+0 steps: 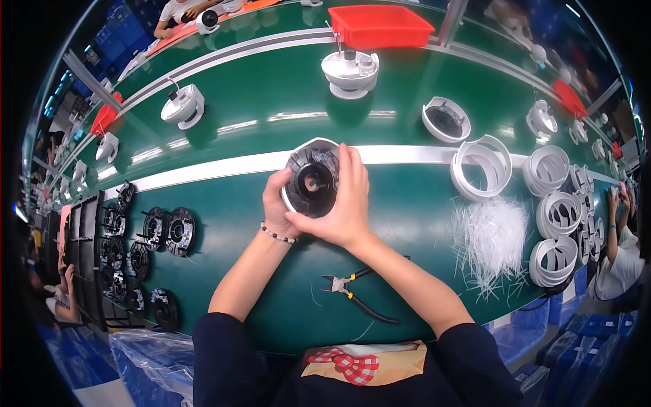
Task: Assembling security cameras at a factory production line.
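Both hands hold a round white housing with a black insert [317, 195] up in front of me, over the near edge of the pale strip. My left hand [275, 203], with a beaded bracelet at its wrist, grips the left side. Around the right side my right hand [351, 203] is wrapped, its thumb across the lower rim. A small hole shows in the middle of the black insert. Below my hands, diagonal cutters [340, 284] with black and yellow handles lie spread on the green table [264, 298]; my right forearm passes close to one handle.
Black round parts [180, 231] stand in rows at left. At right are a heap of thin white plastic strips [494, 234] and stacked white rings [553, 261]. White assemblies [350, 71] stand on the far green surface, below a red bin [380, 27]. Other people work at the sides and far end.
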`<state>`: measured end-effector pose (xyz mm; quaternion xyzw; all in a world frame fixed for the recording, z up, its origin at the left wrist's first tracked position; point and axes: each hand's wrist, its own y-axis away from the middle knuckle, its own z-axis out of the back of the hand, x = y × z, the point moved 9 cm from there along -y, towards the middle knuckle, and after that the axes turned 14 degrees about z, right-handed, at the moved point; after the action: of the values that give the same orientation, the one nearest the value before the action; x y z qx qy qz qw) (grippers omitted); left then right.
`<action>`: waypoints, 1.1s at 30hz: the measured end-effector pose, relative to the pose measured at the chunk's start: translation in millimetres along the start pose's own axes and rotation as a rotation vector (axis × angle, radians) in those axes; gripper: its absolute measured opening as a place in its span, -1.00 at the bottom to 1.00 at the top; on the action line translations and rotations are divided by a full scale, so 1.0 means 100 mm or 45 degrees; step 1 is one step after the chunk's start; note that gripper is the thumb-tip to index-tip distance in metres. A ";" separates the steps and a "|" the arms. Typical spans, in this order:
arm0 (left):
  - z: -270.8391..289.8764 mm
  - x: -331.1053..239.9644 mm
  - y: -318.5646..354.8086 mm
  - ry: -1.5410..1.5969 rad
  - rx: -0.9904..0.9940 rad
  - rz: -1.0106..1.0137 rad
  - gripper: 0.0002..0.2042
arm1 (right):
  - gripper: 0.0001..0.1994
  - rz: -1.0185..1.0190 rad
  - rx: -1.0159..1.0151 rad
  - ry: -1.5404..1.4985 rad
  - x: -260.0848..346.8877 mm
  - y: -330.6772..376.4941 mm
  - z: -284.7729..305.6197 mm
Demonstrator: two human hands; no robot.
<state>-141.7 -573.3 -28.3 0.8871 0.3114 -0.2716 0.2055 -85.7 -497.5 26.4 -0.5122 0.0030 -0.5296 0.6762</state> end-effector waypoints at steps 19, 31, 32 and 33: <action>-0.19 -0.02 -0.06 0.167 0.124 0.102 -0.23 | 0.17 0.053 0.315 -0.315 -0.12 -0.33 0.10; -0.34 -0.23 0.00 0.132 0.268 -0.118 -0.28 | 0.08 0.284 0.254 -0.220 0.19 -0.52 0.31; -0.32 -0.23 0.00 0.131 0.265 -0.121 -0.28 | 0.08 0.321 0.242 -0.223 0.22 -0.52 0.32; -0.32 -0.25 0.03 0.144 0.321 -0.146 -0.25 | 0.08 0.244 0.221 -0.378 0.17 -0.52 0.33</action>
<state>-145.2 -569.2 12.0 0.9006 0.3361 -0.2694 0.0588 -97.6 -482.8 87.6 -0.5217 -0.0937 -0.3799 0.7581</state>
